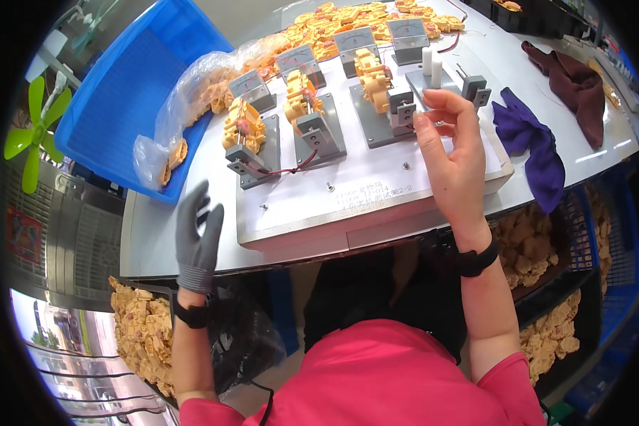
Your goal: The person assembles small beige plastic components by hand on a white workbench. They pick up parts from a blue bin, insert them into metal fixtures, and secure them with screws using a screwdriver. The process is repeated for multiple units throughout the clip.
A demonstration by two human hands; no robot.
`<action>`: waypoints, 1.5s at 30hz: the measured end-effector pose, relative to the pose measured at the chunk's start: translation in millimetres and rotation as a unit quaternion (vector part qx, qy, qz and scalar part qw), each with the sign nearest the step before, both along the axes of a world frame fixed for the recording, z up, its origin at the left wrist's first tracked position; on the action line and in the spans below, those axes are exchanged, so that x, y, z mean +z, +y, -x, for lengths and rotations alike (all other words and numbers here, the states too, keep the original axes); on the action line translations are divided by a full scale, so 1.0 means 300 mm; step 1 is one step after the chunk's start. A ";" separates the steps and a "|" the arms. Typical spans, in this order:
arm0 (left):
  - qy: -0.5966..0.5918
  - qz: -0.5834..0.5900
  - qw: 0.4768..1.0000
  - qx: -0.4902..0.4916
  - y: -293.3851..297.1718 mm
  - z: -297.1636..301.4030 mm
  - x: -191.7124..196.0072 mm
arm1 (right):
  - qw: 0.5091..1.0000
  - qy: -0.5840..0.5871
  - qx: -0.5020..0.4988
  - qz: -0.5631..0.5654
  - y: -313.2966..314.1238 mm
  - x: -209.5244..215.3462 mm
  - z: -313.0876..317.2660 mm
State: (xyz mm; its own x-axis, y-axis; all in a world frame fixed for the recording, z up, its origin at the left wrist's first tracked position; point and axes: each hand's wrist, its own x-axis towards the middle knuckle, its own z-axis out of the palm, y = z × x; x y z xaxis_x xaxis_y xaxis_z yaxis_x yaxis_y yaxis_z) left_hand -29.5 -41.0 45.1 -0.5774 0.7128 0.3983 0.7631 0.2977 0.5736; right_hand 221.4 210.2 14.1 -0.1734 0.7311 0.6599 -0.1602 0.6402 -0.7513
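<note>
My left hand (200, 241), in a grey glove, hovers at the front left edge of the table with its fingers apart and nothing in them. My bare right hand (456, 153) is raised beside the grey clamp block (405, 108) of a test fixture; thumb and fingers are apart, and I cannot tell whether a fingertip touches the block. That fixture holds a yellow plastic part (373, 79). Left of it, two more fixtures carry yellow parts (302, 96) (244, 128). To the right, a fixture with white posts (437, 73) bears no yellow part.
Several grey panel meters (355, 51) stand behind the fixtures on the white board (291, 220). Yellow parts (334, 25) pile up at the back. A blue bin (135, 92) is at left; purple (529, 142) and brown cloths (568, 85) lie at right. Bins of parts (143, 326) sit below.
</note>
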 end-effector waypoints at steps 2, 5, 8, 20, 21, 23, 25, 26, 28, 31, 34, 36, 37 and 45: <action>-0.057 -0.017 0.997 0.038 -0.047 0.012 -0.103 | 1.000 -0.025 -0.009 -0.011 -0.002 0.003 -0.002; -0.134 -0.104 0.985 0.039 -0.041 0.040 -0.245 | 0.999 -0.033 0.010 0.010 0.002 0.000 -0.002; -0.054 -0.094 0.994 0.005 -0.011 0.032 -0.323 | 0.997 0.001 0.052 0.063 0.020 -0.015 0.008; 0.103 -0.014 0.994 0.041 0.022 0.033 -0.353 | 0.997 0.036 0.051 0.043 0.053 -0.029 0.008; 0.107 -0.009 0.993 0.042 0.017 0.030 -0.354 | 0.996 0.033 0.059 0.056 0.057 -0.032 0.007; 0.121 0.000 0.992 0.045 0.016 0.030 -0.352 | 0.995 0.036 0.065 0.065 0.067 -0.036 0.011; 0.122 -0.003 0.992 0.045 0.014 0.033 -0.359 | 0.993 0.054 0.076 0.070 0.071 -0.042 0.020; 0.124 -0.004 0.991 0.046 0.013 0.035 -0.360 | 0.992 0.064 0.083 0.072 0.072 -0.042 0.024; 0.120 -0.008 0.991 0.050 0.014 0.032 -0.360 | 0.993 0.056 0.084 0.068 0.075 -0.043 0.023; 0.115 -0.009 0.992 0.054 0.014 0.031 -0.359 | 0.994 0.048 0.077 0.060 0.079 -0.049 0.021; 0.140 -0.013 0.988 0.059 0.008 0.045 -0.376 | 0.996 0.037 0.066 0.053 0.073 -0.044 0.030; 0.149 -0.009 0.987 0.067 0.010 0.051 -0.377 | 0.995 0.036 0.074 0.053 0.074 -0.035 0.018; 0.145 -0.002 0.987 0.074 0.017 0.045 -0.375 | 0.995 0.036 0.080 0.054 0.077 -0.039 0.017; 0.137 -0.006 0.982 0.131 0.051 -0.025 -0.325 | 0.997 0.029 0.063 0.036 0.098 -0.047 0.020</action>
State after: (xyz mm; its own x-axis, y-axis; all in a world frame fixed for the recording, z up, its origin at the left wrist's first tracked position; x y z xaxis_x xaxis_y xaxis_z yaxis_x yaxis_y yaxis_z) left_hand -22.0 -25.7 -52.2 -0.6102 0.5481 0.5721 0.7875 0.4986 0.3623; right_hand 215.5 239.7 0.1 -0.2295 0.7514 0.6187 -0.2801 0.5577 -0.7813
